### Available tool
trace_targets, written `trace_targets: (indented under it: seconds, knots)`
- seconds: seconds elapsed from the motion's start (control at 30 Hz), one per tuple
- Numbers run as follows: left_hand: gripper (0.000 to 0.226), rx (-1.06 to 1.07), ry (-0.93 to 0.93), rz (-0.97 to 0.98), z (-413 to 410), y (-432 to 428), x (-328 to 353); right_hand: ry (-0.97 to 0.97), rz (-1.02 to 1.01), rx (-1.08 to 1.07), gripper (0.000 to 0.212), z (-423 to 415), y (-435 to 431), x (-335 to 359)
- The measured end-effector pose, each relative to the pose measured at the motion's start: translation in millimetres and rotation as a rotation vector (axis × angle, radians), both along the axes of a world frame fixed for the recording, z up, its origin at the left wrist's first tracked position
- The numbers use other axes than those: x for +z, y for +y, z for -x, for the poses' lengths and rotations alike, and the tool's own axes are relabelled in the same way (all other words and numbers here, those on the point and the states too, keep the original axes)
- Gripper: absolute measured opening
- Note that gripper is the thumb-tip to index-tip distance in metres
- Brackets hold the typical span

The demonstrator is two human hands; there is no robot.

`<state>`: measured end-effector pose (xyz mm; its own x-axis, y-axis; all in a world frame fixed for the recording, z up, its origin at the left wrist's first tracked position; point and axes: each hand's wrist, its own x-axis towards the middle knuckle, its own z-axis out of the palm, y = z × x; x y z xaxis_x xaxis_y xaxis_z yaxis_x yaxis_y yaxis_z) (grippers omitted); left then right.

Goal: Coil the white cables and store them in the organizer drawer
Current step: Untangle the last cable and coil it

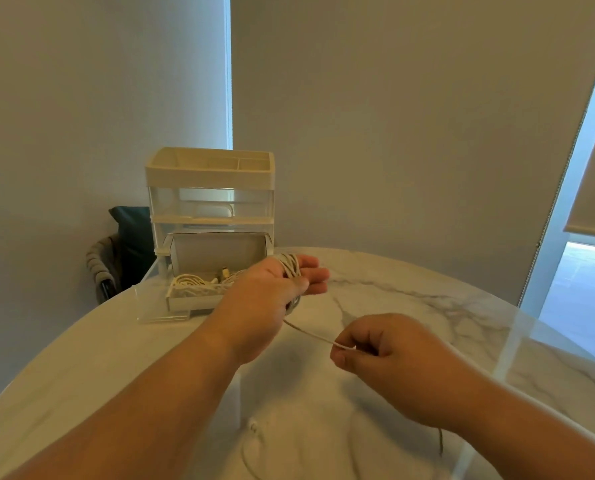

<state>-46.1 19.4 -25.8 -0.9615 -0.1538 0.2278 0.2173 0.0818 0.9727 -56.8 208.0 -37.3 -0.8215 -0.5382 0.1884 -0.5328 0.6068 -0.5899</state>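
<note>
1 white cable (291,268) around left hand (265,296), tail in right hand (379,355).

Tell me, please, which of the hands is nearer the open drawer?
Left. The left hand, cable wound round it, is at the right end of the drawer; the right hand pinches the cable farther off, nearer the person.
</note>
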Motion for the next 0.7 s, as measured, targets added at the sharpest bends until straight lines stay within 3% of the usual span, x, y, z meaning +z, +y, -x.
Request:
trace_targets:
  seconds: [0.1,0.17,0.3,0.47,0.7]
  knots:
    - [0.024,-0.037,0.052,0.443,-3,9,-8,0.095,0.037,-0.015,0.014,-2,4,8]
    - [0.021,-0.072,0.073,0.589,-8,17,-12,0.147,0.107,-0.024,0.012,1,9,11]
    - [0.019,-0.214,-0.055,0.48,-13,30,-14,0.254,0.126,-0.047,0.014,7,15,14]
    - [0.007,-0.251,-0.079,0.597,-12,33,-16,0.29,0.126,-0.055,0.013,13,20,13]
    - [0.035,-0.223,-0.148,0.802,-14,31,-15,0.297,-0.101,-0.009,0.011,22,23,14]
